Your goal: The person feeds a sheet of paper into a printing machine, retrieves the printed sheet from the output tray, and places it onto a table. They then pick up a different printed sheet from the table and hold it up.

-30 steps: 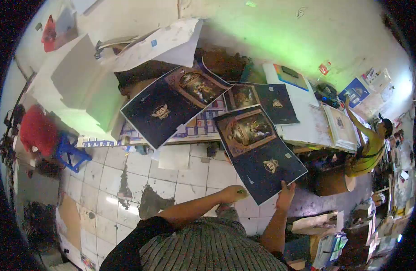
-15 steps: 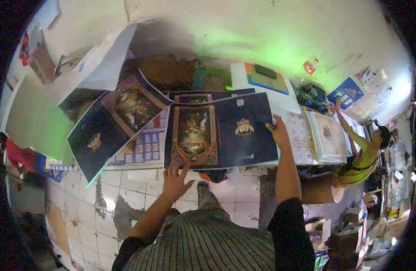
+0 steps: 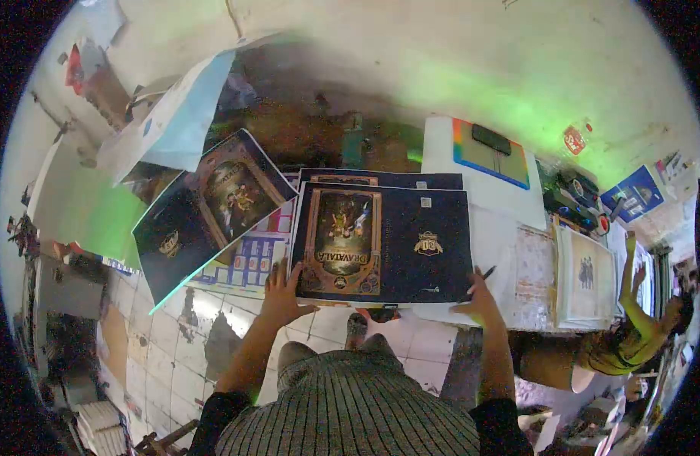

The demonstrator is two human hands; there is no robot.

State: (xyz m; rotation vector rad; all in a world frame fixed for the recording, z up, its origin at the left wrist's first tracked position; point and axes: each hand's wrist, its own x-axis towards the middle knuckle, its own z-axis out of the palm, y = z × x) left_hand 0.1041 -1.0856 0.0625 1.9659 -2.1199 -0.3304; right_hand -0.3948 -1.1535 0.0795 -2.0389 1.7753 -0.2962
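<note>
A printed cover sheet, dark with an ornate framed picture and a gold emblem, lies flat on a second dark sheet that shows along its top edge. My left hand rests at its lower left corner, fingers apart and thumb pointing right. By the lower right corner is my right hand, with a thin dark pen between its fingers and its thumb out toward the sheet's bottom edge. Left of these, a similar printed sheet lies at an angle over a sheet with blue and pink blocks.
A phone sits on a rainbow-edged board behind the sheets. Further right are dark devices and a pale printed stack. A person is at the far right. A large white sheet stands at the left.
The cover sheet, its right side raised before, now lies flat. My right hand has moved from its right edge to the lower right corner. The camera view has shifted.
</note>
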